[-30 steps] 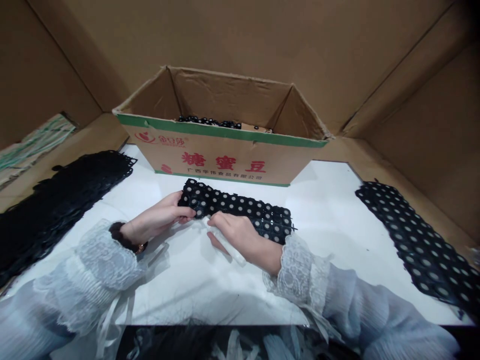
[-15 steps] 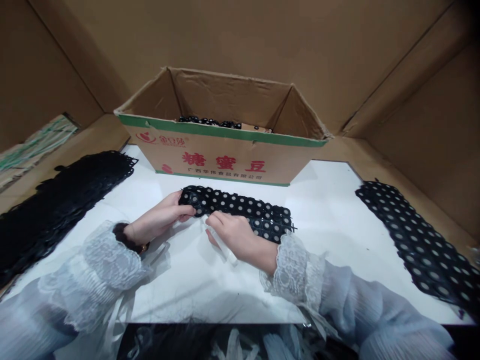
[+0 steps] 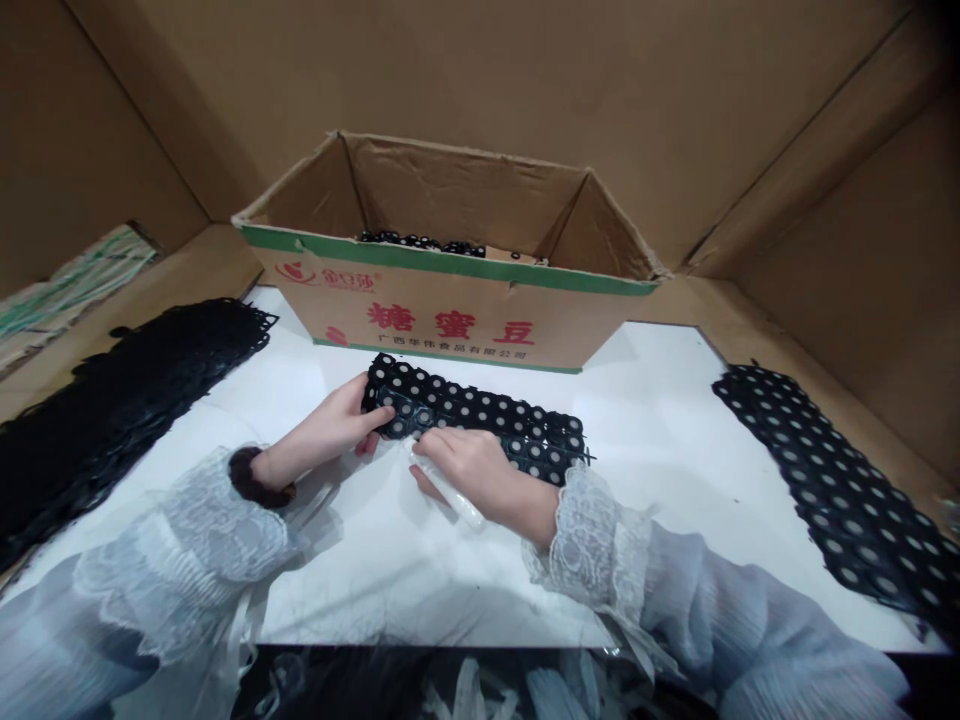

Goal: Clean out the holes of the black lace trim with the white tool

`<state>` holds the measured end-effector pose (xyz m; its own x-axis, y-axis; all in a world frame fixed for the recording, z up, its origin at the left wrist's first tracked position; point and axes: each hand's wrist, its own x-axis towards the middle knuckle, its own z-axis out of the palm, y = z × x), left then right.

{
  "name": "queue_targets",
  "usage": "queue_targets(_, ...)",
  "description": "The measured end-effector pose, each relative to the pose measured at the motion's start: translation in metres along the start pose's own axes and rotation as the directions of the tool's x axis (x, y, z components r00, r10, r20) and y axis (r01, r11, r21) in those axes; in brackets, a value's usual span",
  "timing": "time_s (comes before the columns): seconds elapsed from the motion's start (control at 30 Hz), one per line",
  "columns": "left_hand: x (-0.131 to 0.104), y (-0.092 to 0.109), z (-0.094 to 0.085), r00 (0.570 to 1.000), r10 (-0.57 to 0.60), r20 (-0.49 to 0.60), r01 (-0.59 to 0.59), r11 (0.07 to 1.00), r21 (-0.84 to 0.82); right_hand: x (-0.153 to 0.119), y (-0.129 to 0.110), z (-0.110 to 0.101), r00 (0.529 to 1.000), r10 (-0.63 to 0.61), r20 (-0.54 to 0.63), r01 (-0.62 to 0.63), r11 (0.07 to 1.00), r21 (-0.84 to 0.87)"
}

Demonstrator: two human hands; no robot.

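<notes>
In the middle of the white table lies a black sheet of joined rings point(image 3: 480, 405) with pale round discs in rows. My left hand point(image 3: 349, 420) grips its left end, thumb on top and fingers underneath. The left end is slightly raised. Over the sheet's near edge, my right hand point(image 3: 472, 465) is closed around a slim whitish, see-through stick-like tool point(image 3: 461, 505). The tool's tip is near the sheet, beside my left thumb; its exact contact is too small to make out.
An open cardboard box point(image 3: 450, 300) with similar black pieces inside stands behind the sheet. A pile of black ring sheets point(image 3: 127, 400) lies at left. Another disc-filled black sheet point(image 3: 832, 470) lies at right. Cardboard walls point(image 3: 510, 70) surround the table point(image 3: 660, 400).
My left hand has shifted its hold, and the sheet's left end has risen and tilted away slightly. My right hand stays nearly in place with the tool.
</notes>
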<state>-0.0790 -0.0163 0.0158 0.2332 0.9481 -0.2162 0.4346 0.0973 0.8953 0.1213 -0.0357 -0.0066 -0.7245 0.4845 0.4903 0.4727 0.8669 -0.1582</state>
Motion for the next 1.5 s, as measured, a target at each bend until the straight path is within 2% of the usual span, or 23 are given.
queue_targets(0.13,0.002,-0.009,-0.001,0.997,0.076,-0.030,-0.073,0.992,0.106,0.000,0.000,0.002,1.000,-0.014,-0.020,0.014,1.000,-0.016)
queue_targets(0.3,0.006,-0.018,-0.002,0.973,0.223,-0.068,-0.194,0.937,0.292,0.002,0.000,0.007,0.999,-0.014,-0.031,0.013,1.000,-0.015)
queue_targets(0.47,0.005,-0.021,-0.001,0.961,0.266,-0.077,-0.221,0.903,0.369,0.003,0.001,0.012,0.997,-0.048,-0.056,0.045,0.997,-0.057)
queue_targets(0.73,0.003,-0.020,-0.001,0.972,0.225,-0.072,-0.181,0.904,0.387,0.008,-0.004,0.016,0.999,-0.039,-0.014,0.036,0.985,-0.168)
queue_targets(0.87,-0.002,-0.015,0.000,0.978,0.191,-0.085,-0.149,0.921,0.360,0.012,-0.007,0.016,0.999,-0.015,0.044,0.024,0.977,-0.212)
queue_targets(1.1,-0.001,-0.007,-0.001,0.968,0.241,-0.069,-0.210,0.929,0.305,0.020,-0.011,0.021,0.990,0.105,0.097,-0.080,0.970,-0.231)
queue_targets(1.17,0.000,-0.004,-0.001,0.975,0.211,-0.068,-0.188,0.950,0.250,0.023,-0.012,0.020,0.983,0.138,0.125,-0.107,0.968,-0.225)
queue_targets(1.33,0.001,0.000,-0.001,0.994,0.085,-0.063,-0.079,0.992,0.094,0.025,-0.011,0.006,0.964,0.162,0.209,-0.139,0.983,-0.123)
queue_targets(1.43,0.001,0.001,0.001,0.994,0.047,-0.099,-0.040,0.996,0.077,0.023,-0.005,-0.002,0.955,0.201,0.217,-0.222,0.972,0.078)
queue_targets(1.5,0.000,0.002,0.001,0.994,0.024,-0.108,-0.016,0.997,0.079,0.021,-0.001,-0.003,0.940,0.275,0.203,-0.321,0.914,0.248)
